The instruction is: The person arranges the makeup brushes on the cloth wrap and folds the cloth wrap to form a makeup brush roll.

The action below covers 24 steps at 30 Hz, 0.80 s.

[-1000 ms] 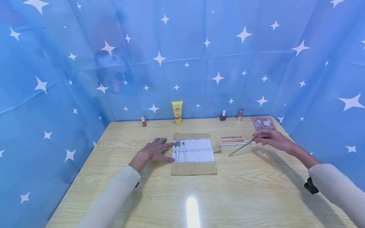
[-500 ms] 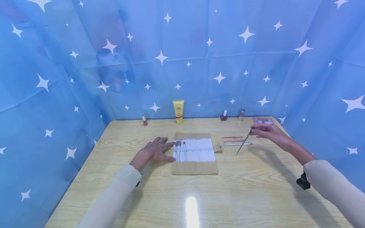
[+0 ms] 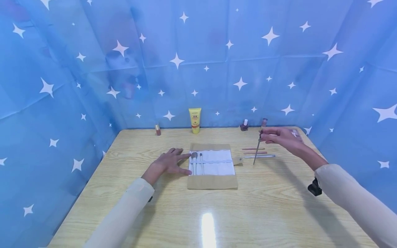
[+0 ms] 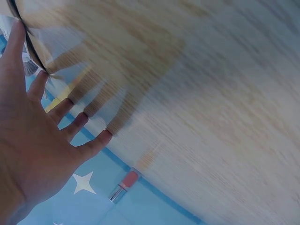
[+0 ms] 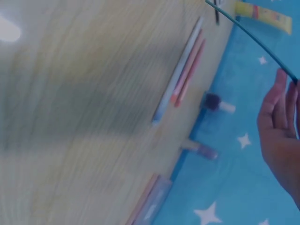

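The tan cloth roll with white lining (image 3: 212, 182) lies unrolled on the pale wooden desk (image 3: 263, 206); the left hand (image 3: 169, 164), spread and gripping nothing, touches its left edge, probably steadying it. Farther right, the right hand (image 3: 281, 138) pinches a slim dark-green rod (image 3: 258, 144) near its upper end; a light grip should leave its lower tip easy to steer.

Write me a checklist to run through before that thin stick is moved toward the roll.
1. Stick held: ok, right hand pinches its upper part.
2. Roll unfolded: ok, it lies flat.
3. Roll held firmly: cannot tell; left hand is at its left edge, pressure not visible.
4. Room inside: ok, both brushes sit on the left; no brush shows on the right.
5. Stick over roll: not ok, it is off to the right.
6. Pocket fits stick: cannot tell, openings too small to judge.
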Tool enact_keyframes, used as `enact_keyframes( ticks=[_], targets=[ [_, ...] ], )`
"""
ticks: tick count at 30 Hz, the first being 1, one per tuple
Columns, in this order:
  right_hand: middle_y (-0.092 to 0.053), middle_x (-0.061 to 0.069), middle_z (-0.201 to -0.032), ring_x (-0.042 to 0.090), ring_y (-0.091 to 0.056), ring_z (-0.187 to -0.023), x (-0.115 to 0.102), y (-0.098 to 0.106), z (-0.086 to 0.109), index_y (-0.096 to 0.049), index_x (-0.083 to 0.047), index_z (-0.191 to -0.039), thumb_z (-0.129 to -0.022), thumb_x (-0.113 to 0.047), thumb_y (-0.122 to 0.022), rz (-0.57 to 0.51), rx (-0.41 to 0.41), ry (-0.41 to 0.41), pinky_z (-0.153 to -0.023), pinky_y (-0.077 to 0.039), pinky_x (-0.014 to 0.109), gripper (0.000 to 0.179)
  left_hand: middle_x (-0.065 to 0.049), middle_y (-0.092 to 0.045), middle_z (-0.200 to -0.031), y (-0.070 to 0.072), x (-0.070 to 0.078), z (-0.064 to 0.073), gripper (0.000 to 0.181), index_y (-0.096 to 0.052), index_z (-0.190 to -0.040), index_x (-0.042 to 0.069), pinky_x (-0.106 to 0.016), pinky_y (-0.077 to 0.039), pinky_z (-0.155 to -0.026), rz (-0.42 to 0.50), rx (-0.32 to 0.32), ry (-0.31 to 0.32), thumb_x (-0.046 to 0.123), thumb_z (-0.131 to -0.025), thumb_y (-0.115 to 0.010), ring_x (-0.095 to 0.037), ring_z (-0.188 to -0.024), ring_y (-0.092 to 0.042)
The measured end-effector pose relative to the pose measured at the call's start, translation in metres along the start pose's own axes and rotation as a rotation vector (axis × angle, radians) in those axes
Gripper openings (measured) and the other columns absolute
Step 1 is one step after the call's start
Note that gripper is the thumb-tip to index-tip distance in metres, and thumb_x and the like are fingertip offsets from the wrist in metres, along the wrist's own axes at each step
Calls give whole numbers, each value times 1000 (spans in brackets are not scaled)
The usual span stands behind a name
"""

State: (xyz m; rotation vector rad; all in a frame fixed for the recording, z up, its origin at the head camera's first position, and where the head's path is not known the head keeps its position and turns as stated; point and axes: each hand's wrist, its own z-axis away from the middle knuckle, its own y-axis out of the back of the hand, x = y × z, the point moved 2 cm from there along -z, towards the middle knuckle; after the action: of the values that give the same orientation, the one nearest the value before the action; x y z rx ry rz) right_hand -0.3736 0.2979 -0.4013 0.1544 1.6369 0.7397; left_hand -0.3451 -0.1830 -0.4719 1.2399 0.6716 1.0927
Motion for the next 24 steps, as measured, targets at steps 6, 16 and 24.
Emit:
enact_keyframes(
  ticks=[6,16,24],
  targets=[
    [-66,23,-134,16,-71,-113,-15,-16,-17,-51,1,-148,-107,-33,-61,-38,-18,-7,-105,-53,42,54,-6,-21,-173,-1,0,-1,95,-31,-162,43,-68,-22,-120,6,-9,6,86,-82,-58,-35,-159,-14],
    [-68,23,-129,21,-72,-110,-34,-45,-46,-55,4,-144,-106,-23,-62,-111,-44,46,-93,-59,31,47,-6,-22,-172,-2,2,-3,94,-32,-162,43,-69,-24,-119,7,-8,-3,85,-82,-58,-36,-158,-15],
    [-66,24,-132,19,-72,-107,-45,-61,-68,-55,6,-144,-106,-17,-63,-163,-54,66,-95,-58,35,45,-6,-21,-173,-1,0,-2,95,-31,-163,43,-69,-23,-119,-1,-8,8,86,-83,-57,-35,-159,-14]
  ],
)
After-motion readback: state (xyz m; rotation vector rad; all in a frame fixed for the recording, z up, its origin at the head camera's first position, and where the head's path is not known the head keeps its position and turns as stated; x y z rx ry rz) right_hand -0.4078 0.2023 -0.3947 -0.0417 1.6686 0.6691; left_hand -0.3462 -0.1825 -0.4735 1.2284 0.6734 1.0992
